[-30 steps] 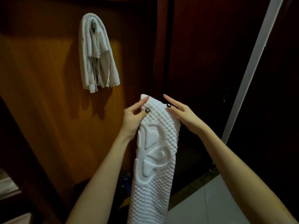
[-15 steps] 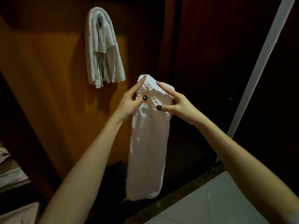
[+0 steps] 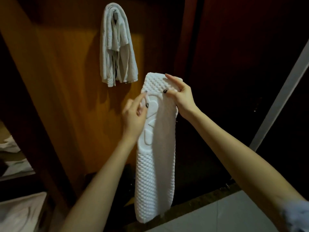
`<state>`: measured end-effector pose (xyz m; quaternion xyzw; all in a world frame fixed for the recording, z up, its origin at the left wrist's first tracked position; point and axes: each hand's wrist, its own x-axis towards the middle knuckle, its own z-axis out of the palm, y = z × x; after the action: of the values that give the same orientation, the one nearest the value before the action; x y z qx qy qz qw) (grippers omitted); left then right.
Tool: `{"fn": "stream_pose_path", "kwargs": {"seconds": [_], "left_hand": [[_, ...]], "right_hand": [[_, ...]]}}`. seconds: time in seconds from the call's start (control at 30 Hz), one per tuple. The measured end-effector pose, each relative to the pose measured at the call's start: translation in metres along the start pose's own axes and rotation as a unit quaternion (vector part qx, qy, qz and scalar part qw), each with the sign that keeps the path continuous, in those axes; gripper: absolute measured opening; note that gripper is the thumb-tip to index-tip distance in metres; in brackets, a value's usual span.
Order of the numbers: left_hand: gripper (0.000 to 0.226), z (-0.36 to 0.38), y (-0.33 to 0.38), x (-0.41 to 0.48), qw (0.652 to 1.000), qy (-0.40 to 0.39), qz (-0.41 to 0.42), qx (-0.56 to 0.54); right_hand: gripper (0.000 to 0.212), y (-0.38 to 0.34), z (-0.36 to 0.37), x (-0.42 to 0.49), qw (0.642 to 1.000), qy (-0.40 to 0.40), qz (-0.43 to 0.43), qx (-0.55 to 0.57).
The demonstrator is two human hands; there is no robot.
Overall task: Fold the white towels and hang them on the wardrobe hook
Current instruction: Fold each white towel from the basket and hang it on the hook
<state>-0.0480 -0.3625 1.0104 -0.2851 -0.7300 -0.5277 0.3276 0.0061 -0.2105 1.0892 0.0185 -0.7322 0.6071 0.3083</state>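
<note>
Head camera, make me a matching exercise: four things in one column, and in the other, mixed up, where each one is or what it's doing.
Things:
1. hung towel
2. held towel
3. right hand
4. left hand

Places or states:
A. pinches the held towel's left edge
B. draped over the hook
C. pinches the held towel's top corner
D. hangs down long below both hands

Pairs: 1-B, 2-D, 3-C, 4-A

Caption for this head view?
Right hand pinches the top of a folded towel, left hand at its edge; second towel on hook.
</note>
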Motion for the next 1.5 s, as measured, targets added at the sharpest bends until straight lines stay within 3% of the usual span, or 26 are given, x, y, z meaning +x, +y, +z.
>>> {"fn": "stream_pose_path", "kwargs": {"seconds": [0.07, 0.13, 0.2, 0.3, 0.47, 0.6, 0.67, 0.87, 1.0, 1.17, 1.33, 1.5], "left_hand": [[0.052, 0.022, 0.006, -0.051, 0.995, -0.05, -0.058, -0.069], [0.056, 0.048, 0.018, -0.095, 0.961, -0.134, -0.179, -0.162], [0.054, 0.078, 0.022, -0.118, 0.895, -0.17, -0.336, -0.239], [0.056, 0.115, 0.016, -0.121, 0.767, -0.139, -0.516, -0.356], [0.056, 0.146, 0.003, -0.115, 0.731, 0.017, -0.496, -0.469], [0.049, 0.16, 0.005, -0.093, 0.602, 0.165, -0.529, -0.576], [0.048, 0.166, 0.008, -0.084, 0.553, 0.222, -0.549, -0.586], [0.059, 0.179, 0.025, -0.06, 0.502, 0.329, -0.527, -0.602], [0.065, 0.177, 0.031, -0.041, 0.523, 0.366, -0.499, -0.586], [0.05, 0.15, 0.034, -0.035, 0.647, 0.33, -0.418, -0.545], [0.06, 0.117, 0.025, -0.02, 0.768, 0.245, -0.418, -0.419], [0.063, 0.079, 0.006, -0.009, 0.804, 0.165, -0.476, -0.315]], "right_hand": [[0.06, 0.002, 0.002, 0.006, 1.0, -0.006, 0.005, 0.001], [0.062, 0.004, 0.0, 0.01, 1.0, -0.015, 0.003, 0.008], [0.063, 0.005, -0.004, 0.014, 1.0, -0.013, -0.012, 0.005], [0.067, 0.006, -0.013, 0.021, 0.999, 0.001, -0.03, 0.02], [0.061, 0.012, -0.028, 0.032, 0.999, -0.001, -0.044, 0.028], [0.059, 0.02, -0.041, 0.036, 0.999, 0.006, -0.045, 0.025], [0.058, 0.024, -0.05, 0.038, 0.999, 0.003, -0.04, 0.01], [0.063, 0.038, -0.09, 0.045, 0.998, 0.021, -0.042, 0.031], [0.068, 0.046, -0.115, 0.062, 0.995, 0.059, -0.081, -0.005], [0.071, 0.067, -0.128, 0.066, 0.993, 0.1, -0.046, -0.034], [0.074, 0.088, -0.125, 0.069, 0.993, 0.118, 0.02, -0.002], [0.065, 0.105, -0.101, 0.062, 0.989, 0.118, 0.087, -0.002]]}}
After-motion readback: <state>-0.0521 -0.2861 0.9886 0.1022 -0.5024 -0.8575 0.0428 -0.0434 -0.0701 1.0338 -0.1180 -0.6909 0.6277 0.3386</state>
